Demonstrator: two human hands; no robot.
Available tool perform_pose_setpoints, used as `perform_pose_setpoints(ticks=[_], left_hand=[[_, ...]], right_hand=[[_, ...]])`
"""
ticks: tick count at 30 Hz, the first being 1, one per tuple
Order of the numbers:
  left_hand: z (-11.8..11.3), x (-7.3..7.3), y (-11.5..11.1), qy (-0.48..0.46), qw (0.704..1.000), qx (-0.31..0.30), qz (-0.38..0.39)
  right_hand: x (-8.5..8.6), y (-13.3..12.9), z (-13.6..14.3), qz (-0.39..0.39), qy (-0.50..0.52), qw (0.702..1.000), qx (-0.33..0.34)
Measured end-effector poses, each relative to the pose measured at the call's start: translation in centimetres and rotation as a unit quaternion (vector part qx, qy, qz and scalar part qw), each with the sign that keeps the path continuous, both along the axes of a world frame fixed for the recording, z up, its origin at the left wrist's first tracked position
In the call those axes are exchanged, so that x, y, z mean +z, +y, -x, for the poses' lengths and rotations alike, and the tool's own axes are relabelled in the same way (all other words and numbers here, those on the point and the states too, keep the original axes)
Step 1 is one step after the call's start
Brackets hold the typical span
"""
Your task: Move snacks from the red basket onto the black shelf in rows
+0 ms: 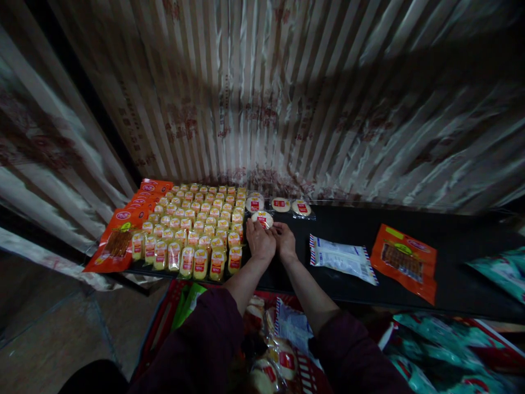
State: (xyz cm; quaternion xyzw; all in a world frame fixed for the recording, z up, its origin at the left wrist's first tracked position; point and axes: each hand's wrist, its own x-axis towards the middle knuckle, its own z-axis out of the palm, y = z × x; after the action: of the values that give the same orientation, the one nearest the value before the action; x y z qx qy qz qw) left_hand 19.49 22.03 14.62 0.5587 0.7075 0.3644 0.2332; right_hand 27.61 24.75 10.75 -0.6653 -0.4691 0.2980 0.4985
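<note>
Both hands meet at a round white packaged cake (262, 220) with a red label on the black shelf. My left hand (261, 241) has its fingers closed on the cake's near left side. My right hand (284, 239) touches its right edge with bent fingers; whether they grip it is hard to see. Behind lie more round cakes (281, 205) in clear wrap. Rows of small yellow packaged cakes (200, 262) stand directly left of my left hand.
Orange packets (118, 241) line the shelf's left end. Right of my hands lie a white-blue packet (342, 258), an orange packet (406, 261) and a teal packet (502, 271). Below are a red basket (159, 323) of snacks and teal packets (443, 345). A striped curtain (262, 98) hangs behind.
</note>
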Motion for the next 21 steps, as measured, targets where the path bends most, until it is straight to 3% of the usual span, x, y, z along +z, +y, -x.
perform_pose_setpoints(ticks=[21], left_hand=[[0.0, -0.6, 1.7, -0.030, 0.999, -0.003, -0.011]], right_hand=[[-1.0, 4.2, 0.5, -0.018, -0.046, 0.999, 0.002]])
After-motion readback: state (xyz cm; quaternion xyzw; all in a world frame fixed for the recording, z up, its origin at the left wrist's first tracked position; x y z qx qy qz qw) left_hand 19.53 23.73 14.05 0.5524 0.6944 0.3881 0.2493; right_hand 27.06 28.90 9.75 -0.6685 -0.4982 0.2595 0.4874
